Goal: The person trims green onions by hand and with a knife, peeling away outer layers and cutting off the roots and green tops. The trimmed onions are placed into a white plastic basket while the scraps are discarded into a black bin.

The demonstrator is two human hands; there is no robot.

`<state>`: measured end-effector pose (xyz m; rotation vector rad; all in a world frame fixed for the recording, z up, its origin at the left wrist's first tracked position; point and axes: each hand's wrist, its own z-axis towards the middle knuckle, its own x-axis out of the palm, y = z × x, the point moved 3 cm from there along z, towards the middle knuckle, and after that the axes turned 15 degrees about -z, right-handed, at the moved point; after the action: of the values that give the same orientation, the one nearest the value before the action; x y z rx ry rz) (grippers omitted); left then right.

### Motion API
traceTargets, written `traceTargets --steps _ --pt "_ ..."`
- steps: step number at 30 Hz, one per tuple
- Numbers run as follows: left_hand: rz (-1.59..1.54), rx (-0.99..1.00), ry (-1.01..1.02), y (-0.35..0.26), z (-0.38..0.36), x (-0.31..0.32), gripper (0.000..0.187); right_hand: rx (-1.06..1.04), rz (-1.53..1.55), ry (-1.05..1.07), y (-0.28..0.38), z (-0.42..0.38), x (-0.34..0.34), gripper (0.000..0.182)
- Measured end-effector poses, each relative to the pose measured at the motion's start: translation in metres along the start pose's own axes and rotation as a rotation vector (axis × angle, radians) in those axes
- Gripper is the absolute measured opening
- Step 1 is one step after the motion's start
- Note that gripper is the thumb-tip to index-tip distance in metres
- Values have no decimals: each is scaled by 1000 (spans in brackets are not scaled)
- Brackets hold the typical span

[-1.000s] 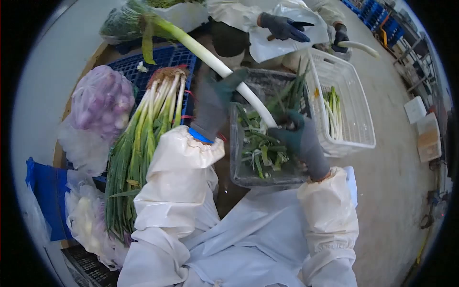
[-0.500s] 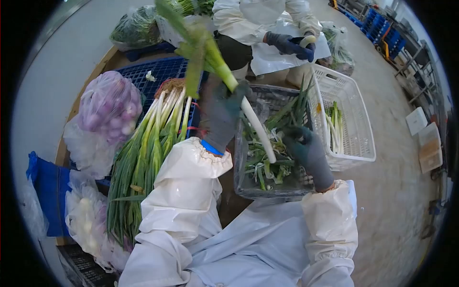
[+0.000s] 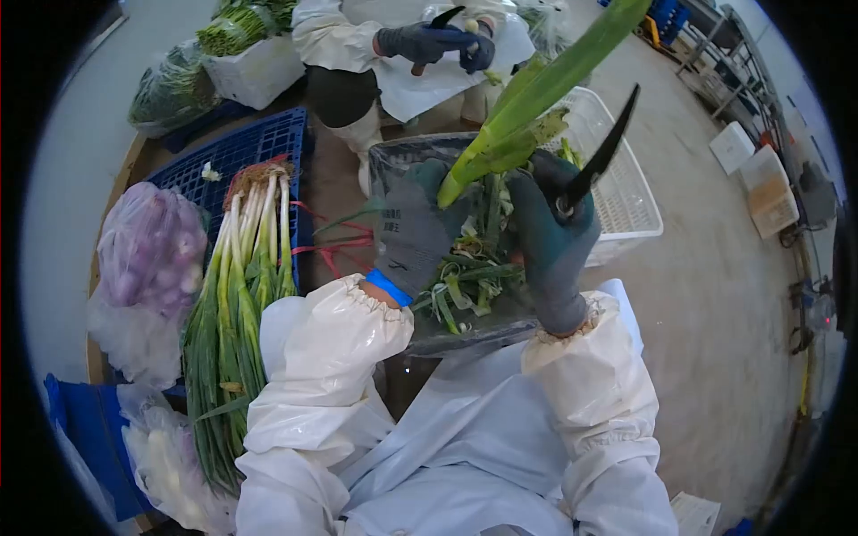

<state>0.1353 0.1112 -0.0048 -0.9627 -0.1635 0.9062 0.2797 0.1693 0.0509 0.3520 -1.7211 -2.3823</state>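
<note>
My left hand (image 3: pixel 416 223), in a grey and green glove, is closed around a large green onion (image 3: pixel 509 129). Its broad leaves slant up to the right; my fingers hide the lower part. In my right hand (image 3: pixel 559 246), also gloved, is a knife (image 3: pixel 609 152) with a dark curved blade pointing up and right. The right fingertips are close to the leaves; whether they touch cannot be made out. Beneath both hands stands a dark, plastic-lined crate (image 3: pixel 447 341) with green trimmings (image 3: pixel 474 286) in it.
A bundle of green onions (image 3: pixel 237 295) lies on a blue pallet (image 3: pixel 290 134) at left, beside bagged purple onions (image 3: pixel 147 246). Behind the crate on the right is a white basket (image 3: pixel 626 196). Opposite, a co-worker's gloved hands (image 3: pixel 442 46) hold a knife and a pale stalk.
The green onion has swung from leaning left to leaning right, its white end no longer showing. My right hand has risen from the crate, bringing the knife blade into sight. The view has shifted.
</note>
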Motion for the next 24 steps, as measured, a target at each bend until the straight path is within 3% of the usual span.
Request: traceTargets --steps 5,9,11,15,18,21,24 --pt "51 97 21 -7 -4 9 30 121 -64 -23 -25 13 -1 33" --pt "167 128 46 -12 -8 12 32 139 82 86 -27 12 5 30" --pt "224 51 112 -17 -10 15 33 85 88 86 -24 12 6 29" --pt "138 -50 183 -23 -14 26 36 328 41 136 -31 13 -1 24" --pt "-471 -144 75 -11 -20 44 36 352 49 108 -41 12 1 20" --pt "-974 -492 271 8 -21 48 33 332 -1 105 -48 18 2 18" --pt "-1058 -705 253 2 -22 46 36 232 -1 97 -52 20 2 16"
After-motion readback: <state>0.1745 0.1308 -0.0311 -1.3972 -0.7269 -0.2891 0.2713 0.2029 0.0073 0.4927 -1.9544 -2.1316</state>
